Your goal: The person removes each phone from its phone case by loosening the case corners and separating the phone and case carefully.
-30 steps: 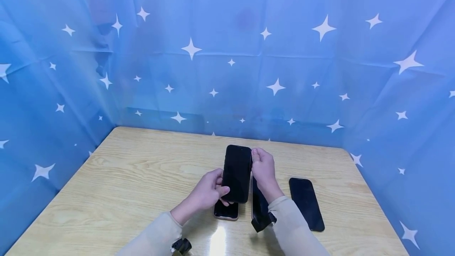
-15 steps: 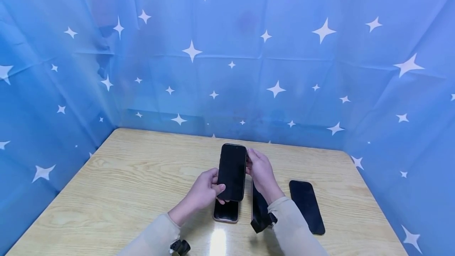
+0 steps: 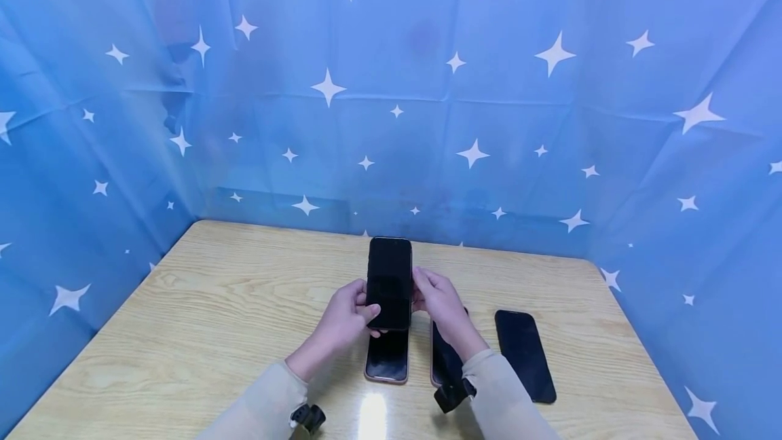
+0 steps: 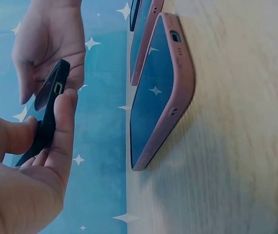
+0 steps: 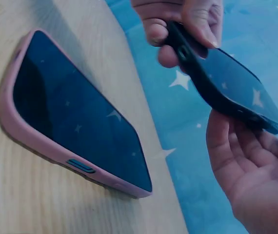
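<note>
My left hand (image 3: pixel 343 314) grips the lower left edge of a black-cased smartphone (image 3: pixel 389 280), thumb on its dark screen and fingers behind. My right hand (image 3: pixel 441 301) holds the right edge of the same phone, its fingers under the edge in the right wrist view. The phone is raised off the table, its charging port end toward me. Below it lies a pink-cased phone (image 3: pixel 387 362), screen up, its far end hidden by the held phone. A second phone with a pinkish edge (image 3: pixel 443 358) lies under my right wrist, partly covered.
A third phone, black (image 3: pixel 527 357), lies on the table to the right of my right forearm. The light wooden table (image 3: pixel 244 277) ends at a blue star-patterned curtain (image 3: pixel 391 121) behind and at both sides. Each wrist wears a dark strapped device (image 3: pixel 453 396).
Both hands have carried the held phone left and slightly away from me, and it now stands straighter. My right hand has slid lower along its edge. The phones on the table have not moved.
</note>
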Tool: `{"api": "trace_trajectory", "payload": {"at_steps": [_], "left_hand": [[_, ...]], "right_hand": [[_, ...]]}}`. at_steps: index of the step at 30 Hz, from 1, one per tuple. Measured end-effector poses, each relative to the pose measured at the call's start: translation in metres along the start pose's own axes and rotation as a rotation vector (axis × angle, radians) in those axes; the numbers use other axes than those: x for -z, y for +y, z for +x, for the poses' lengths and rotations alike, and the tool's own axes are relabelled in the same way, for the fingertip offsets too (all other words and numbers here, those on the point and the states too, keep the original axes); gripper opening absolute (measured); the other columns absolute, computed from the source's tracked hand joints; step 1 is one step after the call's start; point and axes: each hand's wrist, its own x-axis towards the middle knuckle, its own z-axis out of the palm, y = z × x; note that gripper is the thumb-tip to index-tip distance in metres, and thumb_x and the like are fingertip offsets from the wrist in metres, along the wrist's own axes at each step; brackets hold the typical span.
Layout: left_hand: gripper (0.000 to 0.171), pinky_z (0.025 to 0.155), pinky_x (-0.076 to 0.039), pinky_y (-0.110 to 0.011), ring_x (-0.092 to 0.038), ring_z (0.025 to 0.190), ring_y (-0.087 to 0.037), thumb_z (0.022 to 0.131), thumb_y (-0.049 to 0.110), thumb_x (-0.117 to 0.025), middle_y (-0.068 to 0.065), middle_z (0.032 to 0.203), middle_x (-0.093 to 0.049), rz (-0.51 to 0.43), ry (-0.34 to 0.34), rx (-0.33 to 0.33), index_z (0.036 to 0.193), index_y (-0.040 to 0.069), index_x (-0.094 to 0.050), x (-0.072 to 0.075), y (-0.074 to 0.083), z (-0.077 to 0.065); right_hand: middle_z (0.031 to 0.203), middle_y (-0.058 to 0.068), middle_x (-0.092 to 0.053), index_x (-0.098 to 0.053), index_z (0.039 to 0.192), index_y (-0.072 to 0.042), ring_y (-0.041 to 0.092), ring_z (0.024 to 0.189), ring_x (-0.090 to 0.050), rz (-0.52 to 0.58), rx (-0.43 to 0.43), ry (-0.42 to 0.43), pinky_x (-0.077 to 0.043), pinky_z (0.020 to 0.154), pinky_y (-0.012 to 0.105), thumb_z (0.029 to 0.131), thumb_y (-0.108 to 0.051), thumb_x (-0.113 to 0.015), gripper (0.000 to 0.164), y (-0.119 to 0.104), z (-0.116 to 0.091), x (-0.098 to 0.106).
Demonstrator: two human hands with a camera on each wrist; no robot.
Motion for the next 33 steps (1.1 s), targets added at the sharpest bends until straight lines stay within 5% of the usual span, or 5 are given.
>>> {"api": "trace_trajectory", "payload": {"at_steps": [6, 12, 22, 33], "left_hand": [[0.016, 0.064, -0.067, -0.042, -0.076, 0.077, -0.033, 0.099, -0.011, -0.057, -0.027, 0.107, -0.072, -0.018, 0.078, 0.005, 0.115, -0.011, -0.055, 0.003, 0.004, 0.005], [0.013, 0.063, -0.067, -0.043, -0.075, 0.081, -0.034, 0.098, -0.011, -0.058, -0.027, 0.104, -0.072, -0.035, 0.153, 0.01, 0.11, -0.011, -0.056, 0.003, 0.007, 0.009], [0.011, 0.062, -0.067, -0.044, -0.076, 0.086, -0.037, 0.097, -0.011, -0.059, -0.027, 0.103, -0.072, -0.037, 0.203, -0.003, 0.107, -0.011, -0.056, -0.001, 0.007, 0.007], [0.012, 0.061, -0.067, -0.042, -0.076, 0.087, -0.037, 0.097, -0.012, -0.058, -0.027, 0.103, -0.071, -0.046, 0.198, -0.021, 0.108, -0.011, -0.057, -0.003, 0.007, 0.008]], "right_hand": [[0.095, 0.012, -0.064, -0.063, 0.116, 0.009, 0.022, 0.079, -0.063, -0.03, 0.017, -0.067, -0.062, 0.07, 0.03, 0.113, -0.025, -0.044, 0.039, 0.006, -0.008, 0.003], [0.085, 0.012, -0.068, -0.063, 0.113, 0.01, 0.02, 0.075, -0.067, -0.072, 0.047, -0.112, -0.064, 0.072, 0.031, 0.112, -0.024, -0.046, 0.038, 0.011, -0.014, 0.001], [0.08, 0.013, -0.07, -0.066, 0.113, 0.009, 0.016, 0.068, -0.068, -0.044, 0.062, 0.007, -0.064, 0.068, 0.028, 0.108, -0.02, -0.056, 0.031, 0.018, -0.018, -0.013], [0.072, 0.017, -0.067, -0.067, 0.101, 0.01, 0.016, 0.061, -0.064, -0.056, 0.119, 0.11, -0.06, 0.061, 0.025, 0.108, -0.008, -0.051, 0.025, 0.02, -0.018, -0.023]]}}
